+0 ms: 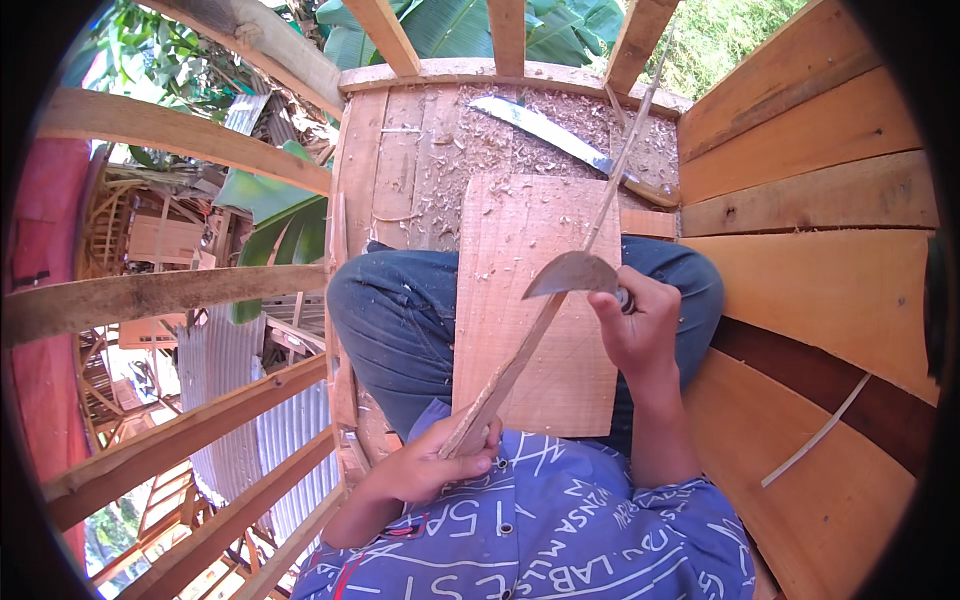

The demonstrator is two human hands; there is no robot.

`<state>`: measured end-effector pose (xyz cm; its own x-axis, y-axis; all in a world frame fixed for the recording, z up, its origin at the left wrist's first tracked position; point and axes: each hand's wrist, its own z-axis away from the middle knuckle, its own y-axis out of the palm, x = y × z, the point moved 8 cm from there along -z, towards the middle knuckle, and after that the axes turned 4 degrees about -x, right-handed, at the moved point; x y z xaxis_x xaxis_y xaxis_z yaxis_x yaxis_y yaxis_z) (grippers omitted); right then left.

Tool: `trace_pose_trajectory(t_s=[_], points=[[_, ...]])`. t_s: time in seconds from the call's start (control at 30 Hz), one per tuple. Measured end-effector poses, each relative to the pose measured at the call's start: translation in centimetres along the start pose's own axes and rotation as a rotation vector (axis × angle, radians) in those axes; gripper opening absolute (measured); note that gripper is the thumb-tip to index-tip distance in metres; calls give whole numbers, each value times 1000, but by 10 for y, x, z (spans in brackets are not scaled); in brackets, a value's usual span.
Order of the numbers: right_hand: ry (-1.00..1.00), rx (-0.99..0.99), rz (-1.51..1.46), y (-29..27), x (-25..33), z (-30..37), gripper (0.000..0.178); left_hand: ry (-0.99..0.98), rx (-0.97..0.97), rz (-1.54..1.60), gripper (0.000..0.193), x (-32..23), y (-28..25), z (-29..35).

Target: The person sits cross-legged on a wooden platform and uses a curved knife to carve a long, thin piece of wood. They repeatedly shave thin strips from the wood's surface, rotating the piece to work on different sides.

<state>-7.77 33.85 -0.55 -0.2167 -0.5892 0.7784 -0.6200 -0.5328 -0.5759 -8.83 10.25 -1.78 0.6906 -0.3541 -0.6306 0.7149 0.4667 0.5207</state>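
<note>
My left hand [432, 465] is wrapped round the thick near end of a long, thin wooden stick [517, 366], close to my shirt. The stick slants up and away to the right, past the floor's far edge. In my right hand [648, 325] is a curved knife [568, 272] with a broad, rounded blade, its handle mostly hidden by my fingers. The blade lies across the stick about midway along, apparently touching it. Beneath both, a flat wooden board [540, 225] rests over my crossed legs, with a few shavings on it.
A machete [545, 132] with a wooden handle lies on the plank floor [405, 170] beyond the board, among scattered shavings. Plank walls [800, 200] stand close on the right. Open wooden rails [180, 300] run along the left. A thin strip [817, 430] lies against the right-hand planks.
</note>
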Motion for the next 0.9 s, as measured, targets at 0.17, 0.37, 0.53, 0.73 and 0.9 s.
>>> trace_pose_trajectory(t_s=[0.17,0.37,0.53,0.73,0.9], points=[[-147,188,-14,18,37,18,55,-32,23,-44,26,-2,-5,1],[205,-135,153,-36,-44,-20,53,-5,24,-257,28,0,5,3],[183,39,52,-21,-28,-8,51,-48,86,287,31,1,7,-1],[34,268,-101,22,26,32,57,-19,146,408,35,-12,12,-9],[-141,260,-30,21,48,31,60,15,162,378,35,-10,11,-9]])
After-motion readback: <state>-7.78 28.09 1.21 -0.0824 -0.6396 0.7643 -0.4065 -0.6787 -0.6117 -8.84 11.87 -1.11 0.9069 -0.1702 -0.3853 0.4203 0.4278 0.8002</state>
